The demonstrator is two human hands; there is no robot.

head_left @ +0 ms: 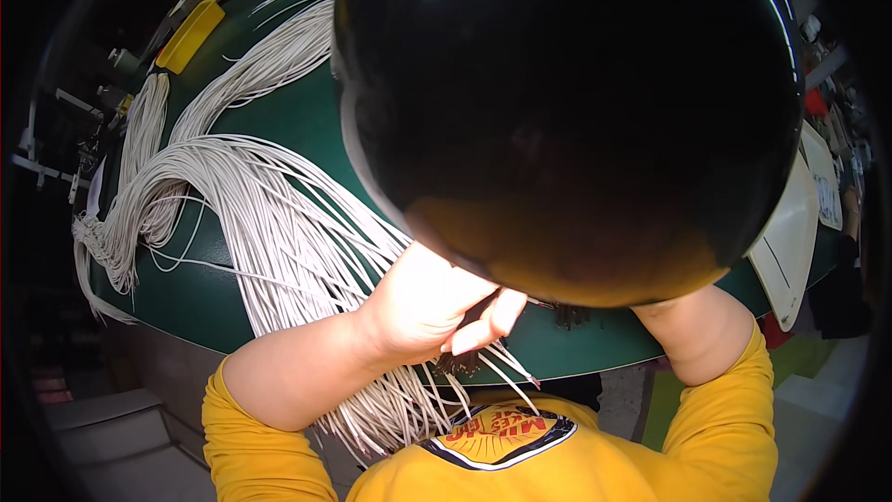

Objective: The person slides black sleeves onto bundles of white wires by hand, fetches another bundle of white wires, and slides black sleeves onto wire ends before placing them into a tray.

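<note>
White cables (265,232) fan over a green desk (297,121) as the left hand (451,311) grips a dark brown bundle (478,309)

The left hand is curled nearly closed, thumb and fingers wrapped around the dark brown bundle, which looks like a tuft of fine, stiff strands; its blunt, bristly lower ends poke out beneath the fingers, near the front edge of the desk; strong light washes out the skin there, so finer detail is lost.

The right hand is hidden by a large, glossy black dome (567,121), so I cannot tell how far open it is or whether it has hold of anything; only the right forearm (697,339) shows, running up under the rim; the dome is smooth and rounded, with thin white highlights and a blurred yellow reflection low on its face.

The white cables are slim, round and smooth; one thick swath arches from a tangled clump at the left of the desk, then spreads and drops past the front edge beside the left forearm (321,363), where some ends show small dark tips; further lengths sweep in wavy hanks toward the back; a small dark cluster (569,316) sits just below the dome's rim.

A yellow tray (190,35), oblong, lies near the far left edge; a pale, flat panel (785,246) stands at the right; the person's yellow top (613,465) is soft cloth, with sleeves pushed up to the elbows and a printed emblem on the front.
</note>
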